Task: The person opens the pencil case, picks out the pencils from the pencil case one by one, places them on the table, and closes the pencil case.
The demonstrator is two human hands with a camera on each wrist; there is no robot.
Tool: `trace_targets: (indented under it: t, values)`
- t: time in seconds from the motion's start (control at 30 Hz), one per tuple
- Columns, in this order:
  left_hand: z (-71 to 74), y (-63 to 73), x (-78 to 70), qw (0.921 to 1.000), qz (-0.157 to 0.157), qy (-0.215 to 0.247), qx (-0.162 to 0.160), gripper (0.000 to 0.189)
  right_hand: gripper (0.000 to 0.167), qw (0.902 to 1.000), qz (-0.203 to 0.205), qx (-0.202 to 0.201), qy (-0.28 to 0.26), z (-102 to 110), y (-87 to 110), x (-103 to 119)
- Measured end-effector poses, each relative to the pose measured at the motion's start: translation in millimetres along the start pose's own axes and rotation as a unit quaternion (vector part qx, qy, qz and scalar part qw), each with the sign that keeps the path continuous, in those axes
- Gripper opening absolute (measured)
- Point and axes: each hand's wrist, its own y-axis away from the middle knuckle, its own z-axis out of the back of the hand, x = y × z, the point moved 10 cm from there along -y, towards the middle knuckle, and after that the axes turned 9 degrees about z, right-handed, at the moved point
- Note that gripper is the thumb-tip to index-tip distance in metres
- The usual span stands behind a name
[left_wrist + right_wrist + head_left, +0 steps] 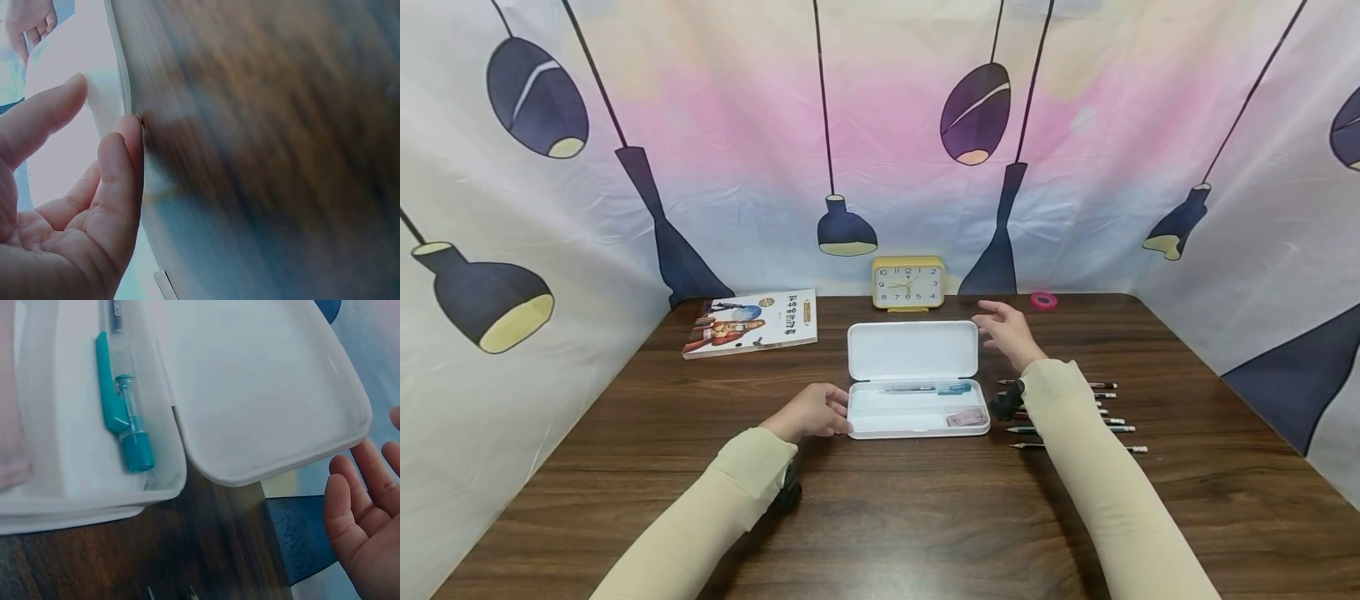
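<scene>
A white pencil case (895, 422) stands open on the table, its lid (913, 350) tilted up at the back. Inside lie a pen with a teal cap (953, 389) and a pinkish eraser-like block (966, 417). My left hand (814, 412) is at the case's left side; in the left wrist view the fingertips (128, 128) touch its edge, thumb apart. Beside the lid's right edge, my right hand (1009, 335) has its fingers loosely extended. In the right wrist view a fingertip (362, 449) meets the lid's corner, with nothing gripped.
Several pencils (1071, 429) lie right of the case, partly under the right forearm. Behind stand a yellow alarm clock (908, 283) and, to its left, a book (752, 323). A pink ring-shaped roll (1043, 301) sits at the table's back edge, near the curtain.
</scene>
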Motion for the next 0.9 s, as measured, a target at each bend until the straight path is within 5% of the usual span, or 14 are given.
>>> trace_targets:
  t: [0.9]
  values:
    - [0.2,-0.4,-0.8,1.0,-0.002,0.006,0.004,0.043,0.041,0.9958,0.037,0.058,0.061,-6,27.7,20]
